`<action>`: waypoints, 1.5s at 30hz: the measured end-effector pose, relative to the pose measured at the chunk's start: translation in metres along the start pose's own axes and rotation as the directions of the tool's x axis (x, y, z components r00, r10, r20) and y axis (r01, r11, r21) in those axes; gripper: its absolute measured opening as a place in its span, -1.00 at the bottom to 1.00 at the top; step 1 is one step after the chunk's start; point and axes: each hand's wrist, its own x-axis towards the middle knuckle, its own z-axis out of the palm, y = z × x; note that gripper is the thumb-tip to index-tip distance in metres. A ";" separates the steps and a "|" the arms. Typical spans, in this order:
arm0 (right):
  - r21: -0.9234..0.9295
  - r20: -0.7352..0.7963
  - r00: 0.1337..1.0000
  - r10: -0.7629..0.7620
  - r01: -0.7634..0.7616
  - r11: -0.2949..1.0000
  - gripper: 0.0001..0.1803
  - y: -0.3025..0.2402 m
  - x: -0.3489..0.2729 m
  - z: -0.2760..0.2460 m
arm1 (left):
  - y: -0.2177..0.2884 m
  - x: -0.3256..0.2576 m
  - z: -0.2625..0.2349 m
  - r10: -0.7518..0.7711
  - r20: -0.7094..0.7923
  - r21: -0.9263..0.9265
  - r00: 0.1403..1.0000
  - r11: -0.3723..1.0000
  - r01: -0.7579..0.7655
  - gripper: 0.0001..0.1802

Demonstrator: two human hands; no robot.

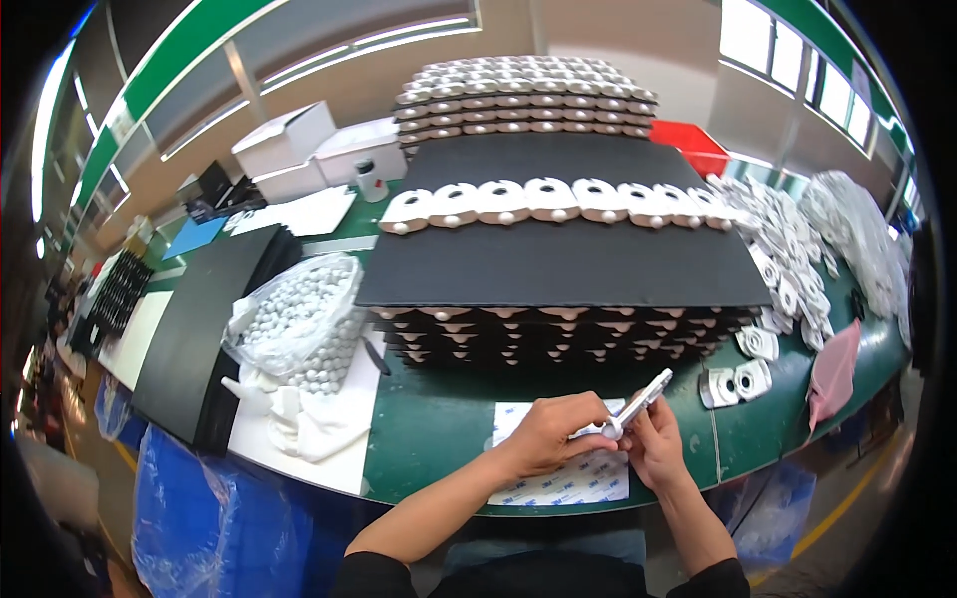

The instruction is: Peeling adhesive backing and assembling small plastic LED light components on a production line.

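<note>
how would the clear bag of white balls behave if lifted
Probably floppy: the clear bag looks like thin, wrinkled plastic. It may feel fairly heavy, since many white balls fill it. Any that spill would likely roll, being round.

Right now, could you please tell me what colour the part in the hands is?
The held part is white, shown best in the head view.

Windows glare white at upper right, and straight lines bow rimward.
</note>
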 end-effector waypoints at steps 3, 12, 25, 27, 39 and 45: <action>-0.273 0.102 0.980 -0.170 0.192 0.943 -0.86 -0.019 0.014 0.015 | 0.004 0.005 -0.014 -0.089 -0.034 0.006 0.995 0.996 0.089 -0.71; -0.589 0.490 0.815 -0.310 0.572 0.571 -0.61 -0.070 0.100 0.176 | -0.019 -0.005 -0.028 -0.313 -0.371 -0.248 0.874 0.941 0.231 -0.66; -0.808 0.489 0.831 -0.266 0.546 0.220 -0.63 -0.036 0.167 0.199 | -0.026 0.003 -0.018 -0.337 -0.370 -0.183 0.866 0.940 0.288 -0.57; -0.687 0.560 0.752 -0.347 0.656 0.313 -0.74 -0.035 0.145 0.193 | -0.026 0.000 -0.019 -0.316 -0.415 -0.161 0.853 0.949 0.273 -0.56; -0.606 0.760 0.521 -0.388 0.784 -0.135 -0.88 -0.013 0.082 0.002 | -0.027 0.002 -0.026 -0.222 -0.457 0.051 0.861 0.960 0.275 -0.67; -0.682 0.650 0.630 -0.425 0.731 0.041 -0.91 -0.011 0.082 0.014 | -0.017 0.000 -0.027 -0.091 -0.363 0.229 0.927 0.956 0.184 -0.83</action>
